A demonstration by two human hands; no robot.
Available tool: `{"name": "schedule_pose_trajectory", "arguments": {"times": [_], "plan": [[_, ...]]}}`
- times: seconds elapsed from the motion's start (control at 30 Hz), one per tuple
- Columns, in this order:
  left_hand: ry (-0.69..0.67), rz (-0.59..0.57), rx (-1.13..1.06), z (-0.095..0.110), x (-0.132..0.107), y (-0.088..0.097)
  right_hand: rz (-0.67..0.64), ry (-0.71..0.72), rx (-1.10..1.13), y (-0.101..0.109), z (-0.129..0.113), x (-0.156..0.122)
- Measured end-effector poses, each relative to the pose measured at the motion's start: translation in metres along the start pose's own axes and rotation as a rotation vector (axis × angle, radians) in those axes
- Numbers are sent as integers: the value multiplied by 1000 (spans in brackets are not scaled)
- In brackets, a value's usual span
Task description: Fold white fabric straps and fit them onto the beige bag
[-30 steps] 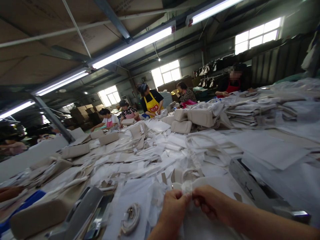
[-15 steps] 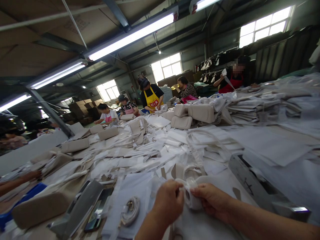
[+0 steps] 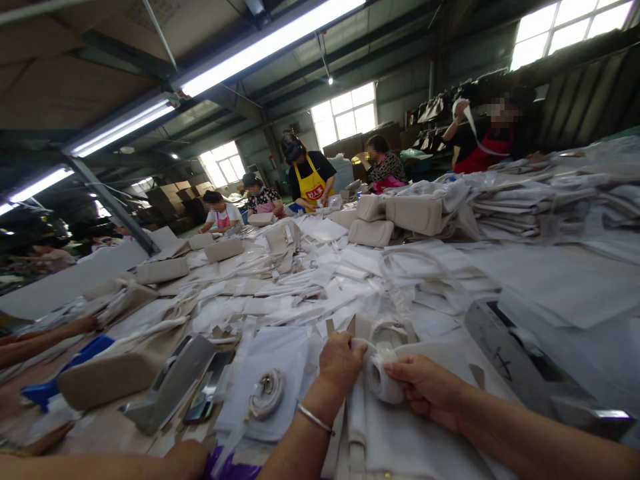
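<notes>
My left hand (image 3: 341,364) and my right hand (image 3: 427,389) meet near the front edge of the worktable (image 3: 560,287). Both are closed on a small bundle of white wrapping (image 3: 383,377) that sits on top of a pale beige bag (image 3: 400,440). The left fingers pinch its left side, the right fingers press on its right side. A thin bangle shows on my left wrist. What lies inside the wrapping is hidden.
A coiled strap (image 3: 266,392) lies left of my hands, beside a phone (image 3: 207,397) and a grey metal stand (image 3: 173,387). Another metal stand (image 3: 520,373) is at right. Beige bags (image 3: 371,233), white sheets and stacks (image 3: 525,203) cover the table. Several people work at the far side; another arm (image 3: 45,337) reaches in at left.
The view has tilted down and my hands sit a little higher in it. The wrapped bundle has turned between my fingers. The person at the far right has raised a white strip.
</notes>
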State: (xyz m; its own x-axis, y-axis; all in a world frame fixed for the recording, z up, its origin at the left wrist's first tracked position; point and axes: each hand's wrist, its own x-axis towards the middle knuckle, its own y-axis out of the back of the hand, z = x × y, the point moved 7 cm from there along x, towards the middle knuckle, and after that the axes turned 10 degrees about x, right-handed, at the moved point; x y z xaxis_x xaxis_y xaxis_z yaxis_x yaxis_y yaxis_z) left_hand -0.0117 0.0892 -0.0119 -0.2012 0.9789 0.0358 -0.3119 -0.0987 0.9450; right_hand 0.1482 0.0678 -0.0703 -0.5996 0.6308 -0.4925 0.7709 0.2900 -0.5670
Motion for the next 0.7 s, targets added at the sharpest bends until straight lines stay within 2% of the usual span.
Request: {"name": "schedule_pose_trajectory", "arguments": {"times": [0.1,0.17,0.27,0.33,0.43,0.5,0.6,0.7], "plan": [[40,49,46,-6,-22,24,-4,18,-8,2,-3,0],[45,-53,72,-11,-43,30,-2,19,-13,2,-3,0],[46,-269,63,-19,-71,27,-4,24,-12,-1,-1,0],[53,-334,54,-22,-83,24,-4,33,-17,-4,-1,0],[61,-368,53,-20,-92,22,1,55,-25,-7,-1,-4],[61,-315,33,-14,-95,28,4,78,-26,-8,-3,-8],[53,-138,-25,1,-104,55,9,118,-25,-11,-6,-15],[-104,56,-113,25,-121,86,20,183,-36,-16,-5,-23]]}}
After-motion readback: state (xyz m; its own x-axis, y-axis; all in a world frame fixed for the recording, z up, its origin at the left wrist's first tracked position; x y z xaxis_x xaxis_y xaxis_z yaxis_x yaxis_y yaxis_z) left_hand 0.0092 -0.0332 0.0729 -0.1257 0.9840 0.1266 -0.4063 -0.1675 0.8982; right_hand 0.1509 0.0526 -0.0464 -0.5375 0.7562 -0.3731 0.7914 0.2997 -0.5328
